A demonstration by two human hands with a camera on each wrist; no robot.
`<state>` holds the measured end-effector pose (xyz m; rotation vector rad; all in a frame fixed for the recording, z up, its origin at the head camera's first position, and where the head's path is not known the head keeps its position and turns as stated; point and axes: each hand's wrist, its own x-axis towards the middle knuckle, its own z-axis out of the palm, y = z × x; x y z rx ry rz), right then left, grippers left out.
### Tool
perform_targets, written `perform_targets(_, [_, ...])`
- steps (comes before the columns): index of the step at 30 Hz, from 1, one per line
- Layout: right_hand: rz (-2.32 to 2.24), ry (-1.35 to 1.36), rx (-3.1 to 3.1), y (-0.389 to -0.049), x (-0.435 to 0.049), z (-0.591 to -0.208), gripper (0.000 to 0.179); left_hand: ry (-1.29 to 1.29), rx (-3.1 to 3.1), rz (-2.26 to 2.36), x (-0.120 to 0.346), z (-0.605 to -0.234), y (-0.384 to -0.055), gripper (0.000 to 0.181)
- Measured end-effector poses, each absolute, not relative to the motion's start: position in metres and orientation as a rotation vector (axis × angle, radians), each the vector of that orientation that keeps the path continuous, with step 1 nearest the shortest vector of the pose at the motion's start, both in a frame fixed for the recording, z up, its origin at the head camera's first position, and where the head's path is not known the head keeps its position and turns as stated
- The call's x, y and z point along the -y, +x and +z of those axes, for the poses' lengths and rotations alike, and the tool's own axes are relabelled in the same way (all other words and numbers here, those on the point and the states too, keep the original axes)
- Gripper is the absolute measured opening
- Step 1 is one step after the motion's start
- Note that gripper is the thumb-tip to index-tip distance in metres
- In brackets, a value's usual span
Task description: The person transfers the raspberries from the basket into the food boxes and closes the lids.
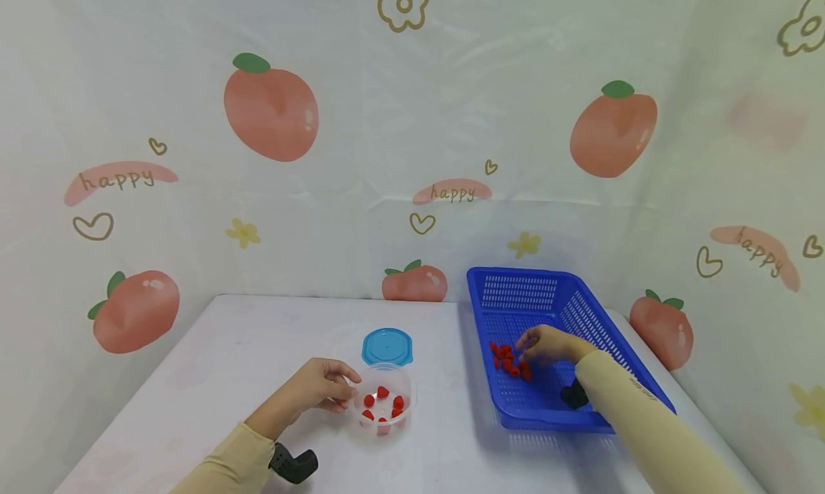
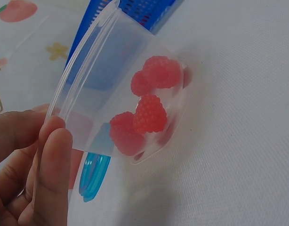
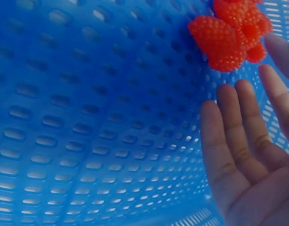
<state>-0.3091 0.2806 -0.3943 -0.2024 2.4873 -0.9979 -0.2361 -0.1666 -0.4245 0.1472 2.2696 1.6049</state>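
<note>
My left hand [image 1: 322, 385] holds the rim of a round clear plastic container [image 1: 387, 374] between thumb and fingers. Several red raspberries [image 2: 150, 114] lie on the container's bottom, spread around its edge. My right hand [image 1: 548, 344] is down inside a blue perforated basket [image 1: 548, 421], beside a loose cluster of raspberries [image 1: 505, 359] along the basket's left side. In the right wrist view its fingers [image 3: 235, 125] extend toward the berries [image 3: 217, 42], nothing in the palm; the thumb side is partly cut off by the frame edge.
A blue lid [image 1: 387, 347] lies on the white table [image 1: 258, 336] just behind the container. The basket stands at the table's right, its high walls around my right hand. Behind the table hangs a white cloth [image 1: 361, 122] with printed fruit.
</note>
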Motion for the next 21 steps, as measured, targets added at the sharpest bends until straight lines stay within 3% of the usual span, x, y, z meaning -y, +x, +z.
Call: perform_targets(21, [-0.850,-0.160,-2.514,-0.3050,-0.2747,-0.3969,0.018,0.148,-2.282,1.608,0.1666,-0.4266,-0.2363,0.025])
